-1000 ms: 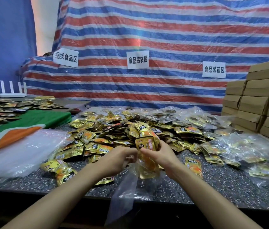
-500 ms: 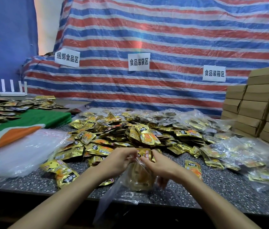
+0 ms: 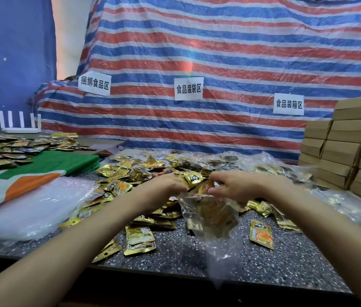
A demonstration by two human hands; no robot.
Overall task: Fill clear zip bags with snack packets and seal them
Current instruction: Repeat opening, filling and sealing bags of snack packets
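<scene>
Speckled counter [image 3: 286, 262] is backed by striped tarp [image 3: 219, 52]. Over it the bag [image 3: 210, 218] is pinched at its mouth by curled fingers of the left hand [image 3: 166, 187] and right hand [image 3: 237, 187], with a packet [image 3: 199, 188] wedged between them. Below the grip, thin, limp, slippery film sags with light, crinkly foil contents; the stiffer zip strip is judged the surest hold. Beyond the grip a heap [image 3: 135, 173] of packets is spread.

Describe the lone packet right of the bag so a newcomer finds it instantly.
Start at the cardboard boxes on the right and drop to the speckled table before them. Right of the clear zip bag lies one snack packet. Unlike the heaped ones, it lies alone, face up, showing an orange picture.
</scene>
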